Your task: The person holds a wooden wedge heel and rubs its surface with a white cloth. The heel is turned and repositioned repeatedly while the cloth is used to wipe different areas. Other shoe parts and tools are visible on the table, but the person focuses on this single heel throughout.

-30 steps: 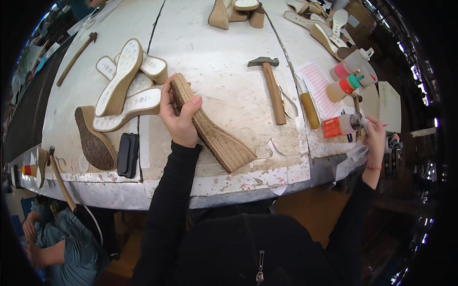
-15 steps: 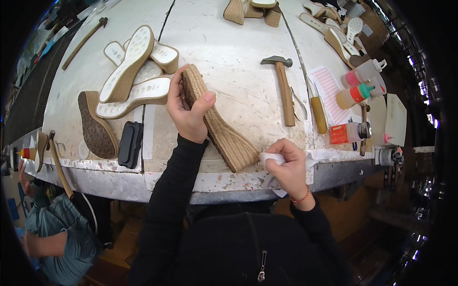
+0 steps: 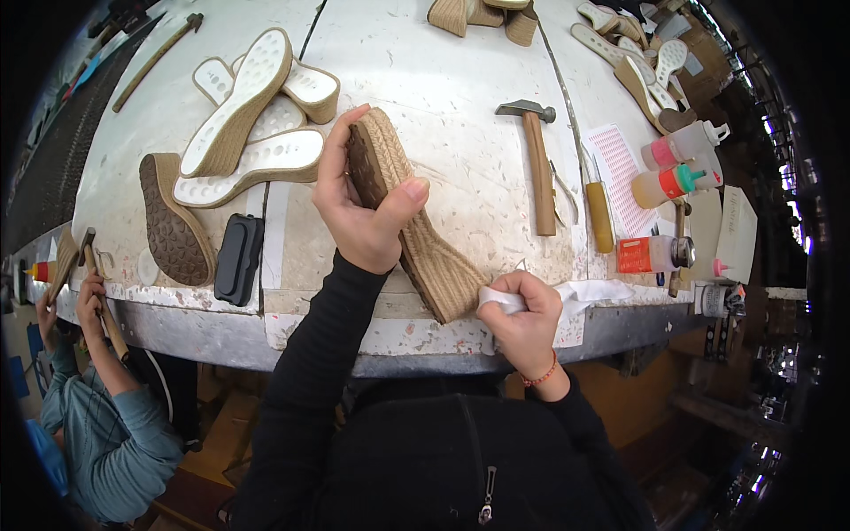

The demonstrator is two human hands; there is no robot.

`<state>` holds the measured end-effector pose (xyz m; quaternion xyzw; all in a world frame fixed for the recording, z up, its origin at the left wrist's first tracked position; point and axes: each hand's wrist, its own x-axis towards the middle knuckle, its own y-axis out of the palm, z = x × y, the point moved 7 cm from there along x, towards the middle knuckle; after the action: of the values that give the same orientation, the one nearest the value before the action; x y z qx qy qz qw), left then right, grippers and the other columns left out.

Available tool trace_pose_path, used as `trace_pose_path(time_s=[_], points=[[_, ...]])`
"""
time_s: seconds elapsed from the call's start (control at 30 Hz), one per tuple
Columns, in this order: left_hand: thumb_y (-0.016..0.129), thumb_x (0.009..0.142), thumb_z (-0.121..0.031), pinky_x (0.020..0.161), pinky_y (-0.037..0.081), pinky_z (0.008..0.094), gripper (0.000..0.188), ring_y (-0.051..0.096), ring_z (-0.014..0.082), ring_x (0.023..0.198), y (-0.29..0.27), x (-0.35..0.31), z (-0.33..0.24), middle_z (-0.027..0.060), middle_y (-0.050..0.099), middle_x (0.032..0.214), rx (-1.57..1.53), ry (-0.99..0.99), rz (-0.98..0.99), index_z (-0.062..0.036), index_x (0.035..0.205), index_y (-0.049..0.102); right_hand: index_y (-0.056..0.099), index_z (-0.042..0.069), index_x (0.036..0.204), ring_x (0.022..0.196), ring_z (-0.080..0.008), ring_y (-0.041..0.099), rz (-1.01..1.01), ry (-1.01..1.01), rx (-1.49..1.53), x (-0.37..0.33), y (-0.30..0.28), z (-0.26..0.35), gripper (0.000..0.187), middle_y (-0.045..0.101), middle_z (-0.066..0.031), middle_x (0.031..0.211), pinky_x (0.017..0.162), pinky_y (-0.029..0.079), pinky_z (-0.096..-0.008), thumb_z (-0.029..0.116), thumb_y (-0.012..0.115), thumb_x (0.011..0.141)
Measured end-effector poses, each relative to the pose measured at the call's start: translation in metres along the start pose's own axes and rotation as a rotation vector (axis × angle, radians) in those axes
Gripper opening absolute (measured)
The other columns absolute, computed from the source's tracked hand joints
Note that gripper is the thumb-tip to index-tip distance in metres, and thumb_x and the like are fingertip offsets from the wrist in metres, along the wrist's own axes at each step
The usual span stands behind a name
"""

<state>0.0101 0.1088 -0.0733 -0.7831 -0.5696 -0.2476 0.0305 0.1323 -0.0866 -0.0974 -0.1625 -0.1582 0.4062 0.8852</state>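
A rope-wrapped wedge shoe sole [image 3: 423, 226] is tilted in front of me, its brown tread facing left and its thick heel low and to the right. My left hand [image 3: 372, 203] grips its narrower upper end, the thumb across the woven side and the fingers behind. Close against the heel is my right hand [image 3: 522, 323], closed on a white cloth [image 3: 580, 295] whose loose end trails right along the table edge. Whether the cloth touches the heel at this instant is hard to tell.
Several wedge soles [image 3: 248, 106] lie piled at left, near a black case [image 3: 240, 258]. At right are a hammer [image 3: 539, 168], a yellow-handled tool [image 3: 599, 217], a printed sheet [image 3: 620, 173] and bottles [image 3: 666, 186]. A co-worker [image 3: 115, 425] at lower left holds a hammer [image 3: 104, 305].
My right hand with the cloth has shifted slightly left, closer against the heel. The sole moved a little right with my left hand. The co-worker's hand has come onto the hammer at left.
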Motion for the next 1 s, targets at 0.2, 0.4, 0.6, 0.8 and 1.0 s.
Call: trace_pose_path(time_s=[0.2, 0.4, 0.6, 0.8, 1.0], points=[[0.072, 0.065, -0.024, 0.082, 0.043, 0.0275, 0.071, 0.052, 0.0151, 0.088, 0.003, -0.002, 0.003, 0.008, 0.055, 0.098, -0.046, -0.063, -0.012, 0.0056, 0.125, 0.047, 0.058, 0.0, 0.07, 0.054, -0.0122, 0.054, -0.002, -0.028, -0.02, -0.001, -0.001, -0.003, 0.01, 0.059, -0.0068, 0.062, 0.052, 0.043, -0.0249, 0.0, 0.067, 0.064], [0.071, 0.065, -0.024, 0.083, 0.043, 0.0277, 0.071, 0.052, 0.0156, 0.09, 0.002, -0.001, 0.005, 0.0084, 0.054, 0.1, -0.063, -0.072, -0.029, 0.0057, 0.125, 0.046, 0.058, 0.0, 0.07, 0.054, -0.0111, 0.054, -0.011, 0.004, 0.026, 0.006, 0.001, -0.001, 0.01, 0.059, -0.0066, 0.061, 0.051, 0.043, -0.0249, 0.001, 0.067, 0.065], [0.07, 0.065, -0.025, 0.084, 0.043, 0.0282, 0.073, 0.052, 0.016, 0.091, 0.002, 0.0, 0.005, 0.0088, 0.053, 0.101, -0.04, -0.043, -0.045, 0.0056, 0.126, 0.046, 0.058, -0.001, 0.07, 0.054, -0.008, 0.051, -0.021, -0.016, 0.048, 0.007, 0.001, -0.005, 0.01, 0.058, -0.0038, 0.061, 0.051, 0.041, -0.0228, 0.001, 0.067, 0.066], [0.07, 0.064, -0.026, 0.084, 0.042, 0.0286, 0.074, 0.051, 0.0161, 0.091, 0.002, 0.001, 0.008, 0.0087, 0.053, 0.102, -0.029, -0.054, -0.046, 0.0057, 0.126, 0.046, 0.057, -0.001, 0.07, 0.055, -0.0038, 0.047, 0.011, -0.042, 0.009, 0.004, -0.002, -0.003, 0.01, 0.055, -0.0001, 0.06, 0.05, 0.039, -0.0201, 0.0, 0.066, 0.066], [0.071, 0.064, -0.026, 0.085, 0.042, 0.0293, 0.074, 0.051, 0.0169, 0.093, 0.0, 0.0, 0.011, 0.01, 0.053, 0.104, -0.039, -0.073, -0.05, 0.0052, 0.127, 0.046, 0.056, 0.0, 0.069, 0.055, -0.0036, 0.046, -0.004, -0.038, 0.03, 0.006, -0.002, -0.005, 0.009, 0.055, -0.0001, 0.06, 0.05, 0.038, -0.0202, 0.0, 0.065, 0.067]])
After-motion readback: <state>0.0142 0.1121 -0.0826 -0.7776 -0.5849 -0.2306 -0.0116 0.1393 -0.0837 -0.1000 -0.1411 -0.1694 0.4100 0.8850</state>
